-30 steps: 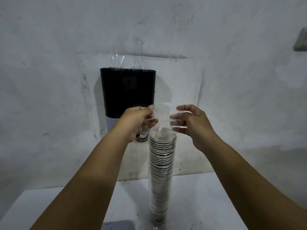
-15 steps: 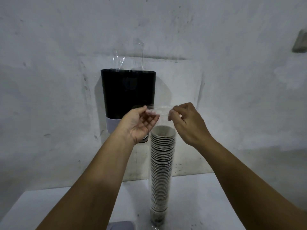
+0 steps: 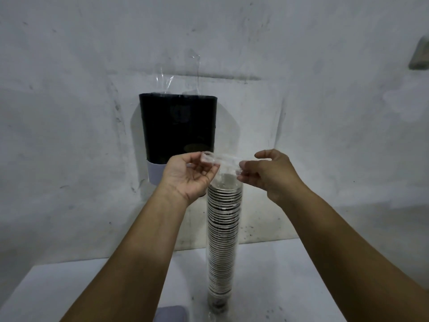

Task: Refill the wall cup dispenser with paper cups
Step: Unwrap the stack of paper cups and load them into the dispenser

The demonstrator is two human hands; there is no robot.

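A tall stack of paper cups (image 3: 222, 240) stands upright on the white table (image 3: 278, 287), wrapped in a clear plastic sleeve (image 3: 221, 159). My left hand (image 3: 188, 175) pinches the sleeve's top edge on the left. My right hand (image 3: 271, 173) pinches it on the right, so the opening is stretched flat above the top cup. Behind my left hand hangs the black cup dispenser (image 3: 178, 126) on the wall, with a white cup (image 3: 155, 173) showing at its bottom left. Clear plastic sticks up from the dispenser's top.
The stained grey wall (image 3: 325, 112) stands close behind the table. A grey object (image 3: 170, 313) lies at the table's front edge, cut off by the frame. A small fitting (image 3: 419, 55) is on the wall at the far right.
Both hands have pulled the sleeve's top apart sideways, stretching its mouth flat and wide above the cups. The stack itself has stayed in place.
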